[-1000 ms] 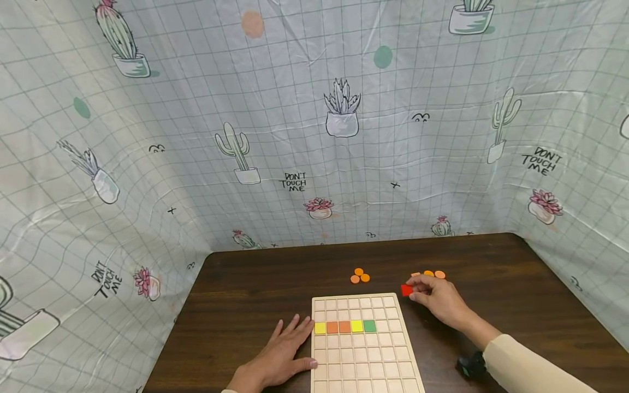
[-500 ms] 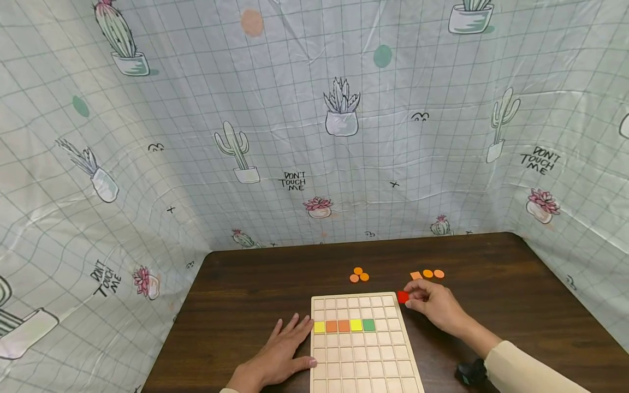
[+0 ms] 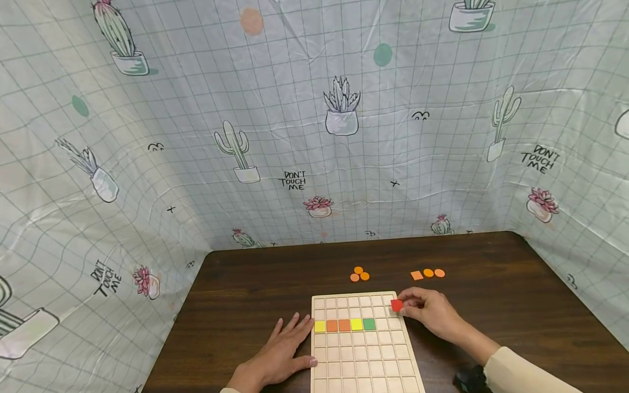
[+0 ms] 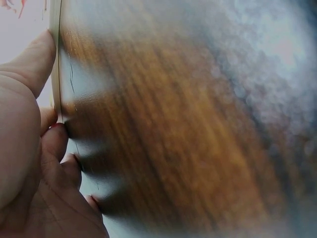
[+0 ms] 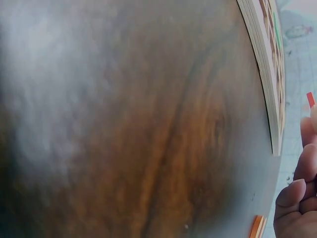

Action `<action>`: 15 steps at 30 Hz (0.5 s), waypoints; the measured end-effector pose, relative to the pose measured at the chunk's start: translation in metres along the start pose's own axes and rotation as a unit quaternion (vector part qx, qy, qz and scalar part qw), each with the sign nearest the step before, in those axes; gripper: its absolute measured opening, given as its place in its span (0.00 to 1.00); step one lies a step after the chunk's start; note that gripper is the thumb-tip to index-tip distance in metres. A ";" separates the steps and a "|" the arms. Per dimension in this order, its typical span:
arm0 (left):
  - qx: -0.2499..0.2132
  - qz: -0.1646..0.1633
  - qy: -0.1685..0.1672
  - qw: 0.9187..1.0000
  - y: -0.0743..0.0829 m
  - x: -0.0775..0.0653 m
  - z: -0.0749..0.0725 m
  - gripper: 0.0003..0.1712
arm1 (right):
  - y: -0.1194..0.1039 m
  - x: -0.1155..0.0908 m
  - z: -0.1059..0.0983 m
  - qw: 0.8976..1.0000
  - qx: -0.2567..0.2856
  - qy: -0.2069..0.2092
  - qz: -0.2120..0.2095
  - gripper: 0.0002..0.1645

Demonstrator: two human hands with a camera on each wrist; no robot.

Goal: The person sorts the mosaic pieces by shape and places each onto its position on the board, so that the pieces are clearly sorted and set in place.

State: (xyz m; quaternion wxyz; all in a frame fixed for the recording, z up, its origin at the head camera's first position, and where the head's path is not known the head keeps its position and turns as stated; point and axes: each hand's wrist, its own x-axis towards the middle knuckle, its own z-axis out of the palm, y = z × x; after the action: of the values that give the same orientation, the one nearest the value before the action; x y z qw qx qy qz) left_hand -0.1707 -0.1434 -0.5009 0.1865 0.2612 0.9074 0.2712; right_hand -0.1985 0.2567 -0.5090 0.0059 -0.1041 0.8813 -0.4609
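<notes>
Between thumb and fingertips, my right hand (image 3: 434, 314) pinches a red square tile (image 3: 397, 305) over the right edge of a pale wooden grid board (image 3: 366, 355). In the right wrist view a sliver of the red tile (image 5: 310, 99) shows past the fingers. One row of the board holds a yellow tile (image 3: 320, 326), two orange tiles (image 3: 332, 326), another yellow tile (image 3: 356, 325) and a green tile (image 3: 369, 324). My left hand (image 3: 280, 355) lies spread on the table at the board's left side, its thumb and fingertips right at the edge.
Three orange discs (image 3: 358, 270) sit on the dark wooden table (image 3: 236, 295) behind the board. Farther right lie an orange square tile (image 3: 416, 275) and two more discs (image 3: 428, 273). A black object (image 3: 470, 378) is by the right sleeve. A cactus-print curtain (image 3: 314, 153) surrounds the table.
My right hand has brought the red tile leftward and nearer, from the table beside the orange pieces to over the board's right edge. The left hand has stayed in place.
</notes>
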 end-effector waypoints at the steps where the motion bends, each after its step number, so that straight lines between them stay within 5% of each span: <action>1: -0.001 0.000 0.000 1.000 0.000 0.000 0.000 0.50 | 0.000 0.000 0.001 1.000 0.003 -0.004 -0.005 0.12; 15: -0.006 0.007 -0.002 1.000 -0.005 0.001 0.001 0.51 | -0.002 -0.005 0.014 0.998 0.016 -0.051 -0.017 0.11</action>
State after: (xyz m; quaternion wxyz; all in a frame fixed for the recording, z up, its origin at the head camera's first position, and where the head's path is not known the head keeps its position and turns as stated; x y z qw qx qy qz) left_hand -0.1733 -0.1462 -0.5047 0.1880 0.2668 0.9038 0.2769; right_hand -0.1917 0.2447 -0.5155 0.0444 -0.1426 0.8703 -0.4693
